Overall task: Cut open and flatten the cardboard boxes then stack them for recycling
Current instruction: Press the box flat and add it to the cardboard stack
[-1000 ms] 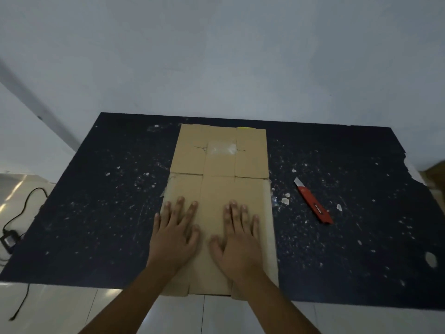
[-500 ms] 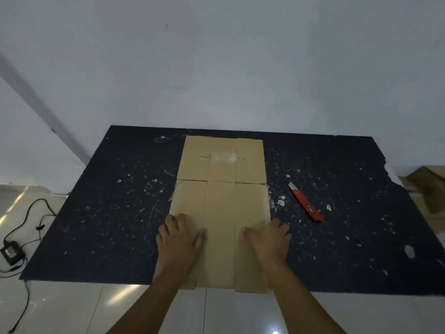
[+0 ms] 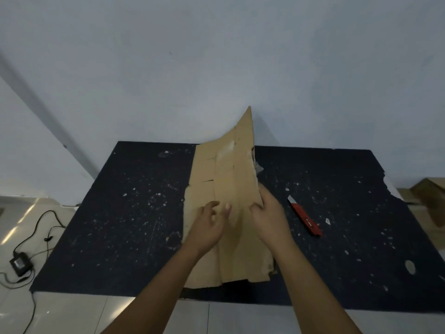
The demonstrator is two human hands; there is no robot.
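Observation:
A flattened brown cardboard box (image 3: 228, 179) lies lengthwise on the dark mat (image 3: 120, 213), its right side lifted off the mat and curling up toward the wall. My right hand (image 3: 267, 215) grips the raised right edge, thumb on top and fingers behind. Over the cardboard's middle is my left hand (image 3: 210, 225), fingers loosely spread, fingertips touching or just above the surface. A red box cutter (image 3: 304, 216) lies on the mat to the right of my right hand.
More brown cardboard (image 3: 428, 198) sits on the floor at the right edge. A black power adapter (image 3: 20, 262) and its cable lie on the tiled floor to the left. The mat is speckled with small white scraps. A white wall stands behind.
Both hands had been pressing the cardboard flat. Now my right hand has taken the right edge and lifted it, and my left hand has eased off near the middle.

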